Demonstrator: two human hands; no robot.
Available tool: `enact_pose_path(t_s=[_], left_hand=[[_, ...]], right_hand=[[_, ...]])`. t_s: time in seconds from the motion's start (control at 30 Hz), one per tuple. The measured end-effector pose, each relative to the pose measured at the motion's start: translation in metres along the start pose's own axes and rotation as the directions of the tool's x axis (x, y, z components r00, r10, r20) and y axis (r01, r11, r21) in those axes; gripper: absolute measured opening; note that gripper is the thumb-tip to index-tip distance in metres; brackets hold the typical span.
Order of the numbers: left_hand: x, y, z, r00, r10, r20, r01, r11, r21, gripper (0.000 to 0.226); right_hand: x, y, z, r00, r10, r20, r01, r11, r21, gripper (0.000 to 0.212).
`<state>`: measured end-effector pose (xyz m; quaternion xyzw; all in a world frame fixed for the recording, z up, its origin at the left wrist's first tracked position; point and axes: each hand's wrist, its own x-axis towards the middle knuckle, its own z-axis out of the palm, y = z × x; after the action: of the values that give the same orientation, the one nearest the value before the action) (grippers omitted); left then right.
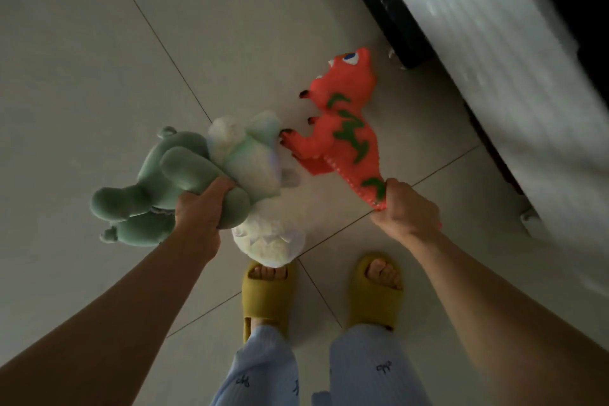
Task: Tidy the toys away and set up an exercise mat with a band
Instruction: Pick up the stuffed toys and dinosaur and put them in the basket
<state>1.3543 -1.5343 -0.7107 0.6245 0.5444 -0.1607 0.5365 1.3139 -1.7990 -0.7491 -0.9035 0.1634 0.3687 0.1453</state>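
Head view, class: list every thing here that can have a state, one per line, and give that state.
left hand: grips the green plush toy
right hand: pinches the orange dinosaur's tail
green plush toy: held, off the floor
white plush toy: bunched against the green one; grip unclear
orange dinosaur: held by its tail end
yellow slippers: worn, on the tiled floor

Pale tiled floor [99,76] carries two feet in yellow slippers [375,290].
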Motion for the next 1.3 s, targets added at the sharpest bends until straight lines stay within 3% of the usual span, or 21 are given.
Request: enact_pose_path(t_s=[0.2, 0.43, 0.77, 0.93, 1.3], left_hand=[[-0.072, 0.067, -0.037, 0.996, 0.091, 0.022, -0.090, 0.994, -0.060, 0.050], [-0.181, 0.160, -0.104, 0.959, 0.279, 0.042, -0.275, 0.958, -0.086, 0.034], [-0.311, 0.244, -0.194, 0.879, 0.476, 0.036, -0.454, 0.856, -0.248, 0.021], [-0.354, 0.266, -0.224, 0.856, 0.516, -0.026, -0.503, 0.821, -0.270, 0.020], [-0.414, 0.298, -0.257, 0.833, 0.530, -0.160, -0.549, 0.751, -0.368, 0.025]], right_hand=[[-0.078, -0.018, -0.091, 0.997, -0.069, -0.023, 0.066, 0.992, -0.111, 0.019], [-0.185, -0.048, -0.196, 0.990, -0.098, -0.101, 0.096, 0.995, -0.022, 0.022], [-0.292, -0.091, -0.344, 0.939, -0.189, -0.288, 0.166, 0.981, -0.103, 0.026], [-0.329, -0.096, -0.393, 0.914, -0.290, -0.283, 0.262, 0.956, -0.132, 0.028], [-0.353, -0.116, -0.469, 0.811, -0.480, -0.335, 0.425, 0.876, -0.228, 0.010]])
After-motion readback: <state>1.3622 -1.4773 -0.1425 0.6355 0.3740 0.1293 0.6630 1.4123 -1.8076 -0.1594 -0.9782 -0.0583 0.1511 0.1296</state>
